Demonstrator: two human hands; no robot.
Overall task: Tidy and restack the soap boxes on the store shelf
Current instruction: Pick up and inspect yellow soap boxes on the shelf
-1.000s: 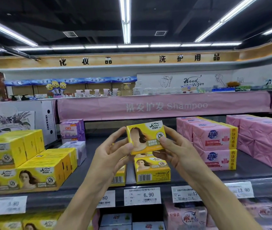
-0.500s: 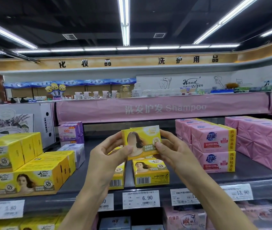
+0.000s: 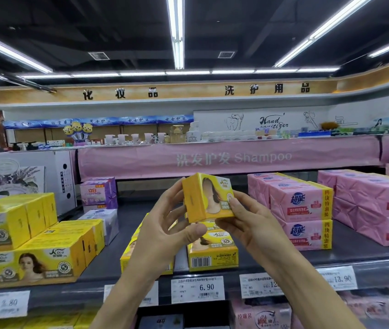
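- Held aloft over the front edge of the shelf (image 3: 283,257), clear of everything on it: one yellow soap box (image 3: 208,198), tilted, portrait face toward the camera, one narrow end turned left.
- Grasped from both sides: left hand (image 3: 165,224) curled round the narrow left end, thumb beneath the lower edge; right hand (image 3: 248,222) pinching the lower right corner, thumb on the printed face.
- Likely light and fairly stiff, being thin glossy card over a solid bar. Probably slick under dry fingers, with corners and flaps prone to denting if squeezed hard.
- Best taken across the two short ends or by opposite long edges, never by pressing on the middle of the broad face.
- Directly beneath, at the front edge above the 6.90 price tag (image 3: 198,288): a second yellow box (image 3: 213,254) lying flat, barcode forward. Just beside it to the left, a third yellow box (image 3: 129,255), half hidden by the left wrist.
- Toward the left end of the shelf, a neat yellow stack (image 3: 22,233); toward the right end, pink wrapped packs (image 3: 302,210), well apart from the held box.
- Probably mid-orientation ahead of setting down on the flat box below; worth squaring the edges to avoid overhang.
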